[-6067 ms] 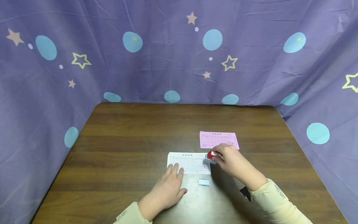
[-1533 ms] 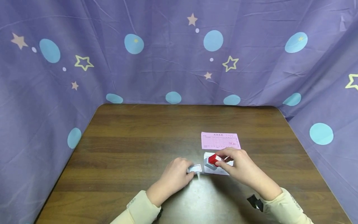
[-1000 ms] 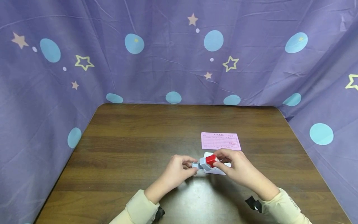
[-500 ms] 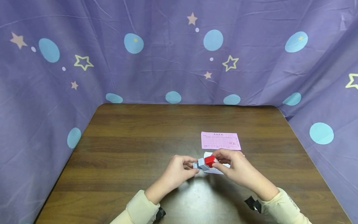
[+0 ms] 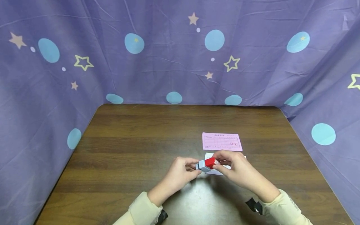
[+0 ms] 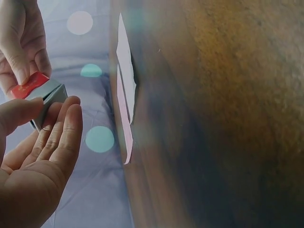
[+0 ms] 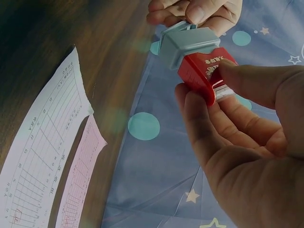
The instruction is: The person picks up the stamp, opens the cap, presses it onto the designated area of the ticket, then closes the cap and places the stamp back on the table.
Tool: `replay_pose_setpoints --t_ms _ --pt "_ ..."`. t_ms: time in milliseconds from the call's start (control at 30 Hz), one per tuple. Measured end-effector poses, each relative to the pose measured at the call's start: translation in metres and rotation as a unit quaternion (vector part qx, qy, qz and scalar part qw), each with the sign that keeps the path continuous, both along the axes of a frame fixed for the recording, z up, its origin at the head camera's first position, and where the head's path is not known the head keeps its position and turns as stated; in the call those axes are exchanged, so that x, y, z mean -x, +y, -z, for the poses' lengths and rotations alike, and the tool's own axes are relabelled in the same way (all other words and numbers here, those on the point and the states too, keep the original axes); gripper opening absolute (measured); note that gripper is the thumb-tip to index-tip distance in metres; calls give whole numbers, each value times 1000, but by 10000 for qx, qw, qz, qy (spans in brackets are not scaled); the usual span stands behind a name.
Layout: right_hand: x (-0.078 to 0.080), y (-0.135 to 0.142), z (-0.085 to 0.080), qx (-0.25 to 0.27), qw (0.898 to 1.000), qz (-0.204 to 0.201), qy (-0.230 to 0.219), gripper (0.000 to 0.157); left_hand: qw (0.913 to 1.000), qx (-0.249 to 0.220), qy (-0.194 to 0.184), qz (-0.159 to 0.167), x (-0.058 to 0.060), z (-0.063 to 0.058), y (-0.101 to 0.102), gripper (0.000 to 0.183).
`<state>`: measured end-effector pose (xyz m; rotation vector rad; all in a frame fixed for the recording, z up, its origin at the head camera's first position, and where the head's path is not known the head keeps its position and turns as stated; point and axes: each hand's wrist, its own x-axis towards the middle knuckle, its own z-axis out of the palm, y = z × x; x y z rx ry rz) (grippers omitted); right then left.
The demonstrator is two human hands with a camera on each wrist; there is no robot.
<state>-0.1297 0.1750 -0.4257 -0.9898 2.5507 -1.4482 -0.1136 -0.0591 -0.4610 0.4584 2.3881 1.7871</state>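
Note:
My right hand (image 5: pixel 239 170) grips the red handle of a self-inking stamp (image 5: pixel 210 162) with a grey-blue base, tilted so its base points left. Between the thumb and fingers of my left hand (image 5: pixel 177 176) is the stamp's small grey-blue cap (image 5: pixel 197 166). In the left wrist view the cap (image 6: pixel 58 99) meets the base, with a narrow slanted gap along one side. The right wrist view shows pale lettering on the red stamp (image 7: pixel 199 71). Beneath the right hand, partly covered, lies a white printed slip (image 5: pixel 208 155); its red mark shows in the right wrist view.
A pink printed slip (image 5: pixel 220 141) with a red stamped mark lies just beyond the white one. Both rest on a brown wooden table (image 5: pixel 140 134), enclosed by a purple patterned curtain (image 5: pixel 168 62) at the back and sides.
Earlier, my left hand pressed the white slip while the cap lay on the table. The slip has shifted right; the left hand has picked up and turned the cap, and the stamp has come left against it.

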Motion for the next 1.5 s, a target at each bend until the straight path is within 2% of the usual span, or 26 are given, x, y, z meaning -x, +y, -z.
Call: replay_pose_setpoints --t_ms 633,867,1033,1133,1300,1500 --pt "0 -3 3 121 9997 9 -204 18 9996 -192 179 -111 -1 3 3 33" --pt "0 -3 3 69 9996 50 -277 17 9988 -490 -69 -66 -2 2 2 43" --pt "0 -3 2 33 9995 111 -311 17 9965 -768 -314 -94 -1 3 0 36" --pt "-1 -2 1 22 9994 119 -327 17 9969 -704 -343 -95 -1 2 0 29" --pt "-1 -3 0 24 9994 55 -353 16 9991 -390 -186 -36 -1 2 0 25" --pt "-1 -3 0 -2 9994 0 -338 16 9991 -376 -189 2 -2 0 -1 24"
